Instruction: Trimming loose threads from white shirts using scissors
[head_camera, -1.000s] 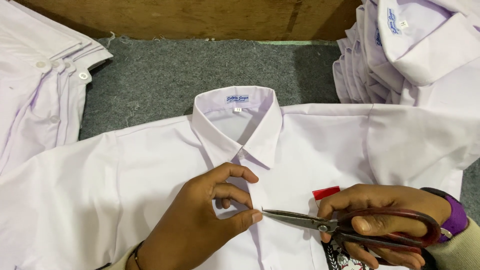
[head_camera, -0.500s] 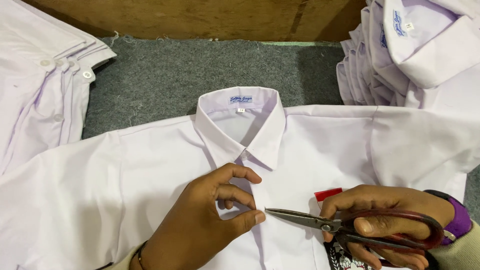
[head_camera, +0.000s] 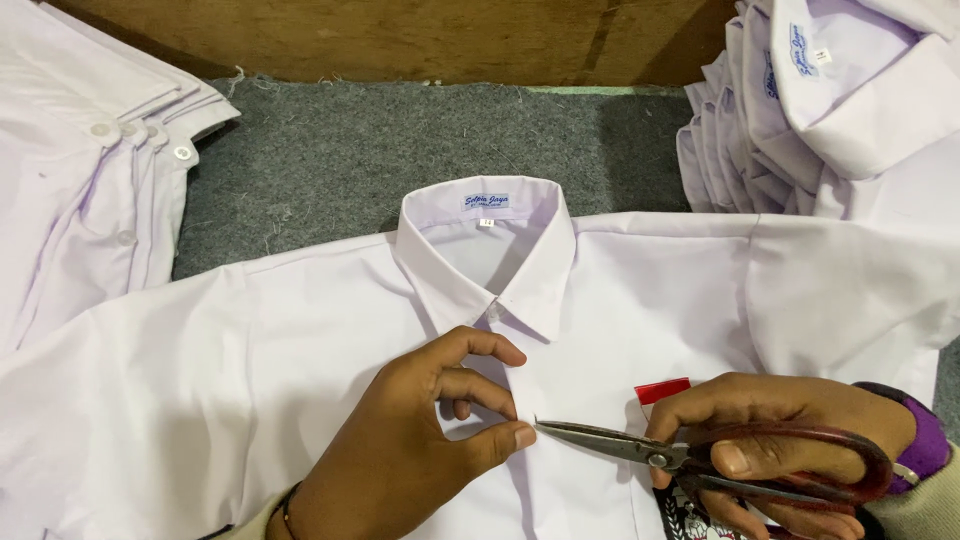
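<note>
A white collared shirt (head_camera: 300, 330) lies spread flat, front up, on a grey felt surface. My left hand (head_camera: 420, 440) pinches the shirt's front placket just below the collar (head_camera: 490, 250), thumb and fingers pressed on the fabric. My right hand (head_camera: 780, 430) grips dark red-handled scissors (head_camera: 640, 450), blades nearly closed, tips pointing left and almost touching my left thumb. A small red tag (head_camera: 662, 390) sits on the shirt's chest, partly behind my right hand.
A stack of folded white shirts (head_camera: 830, 110) stands at the upper right. More white shirts with buttons (head_camera: 90, 190) lie at the left. The grey felt (head_camera: 380, 150) runs back to a wooden board (head_camera: 400, 40).
The view has shifted slightly. The scissors' tips sit a little closer to my left thumb; both hands stay in about the same place on the shirt.
</note>
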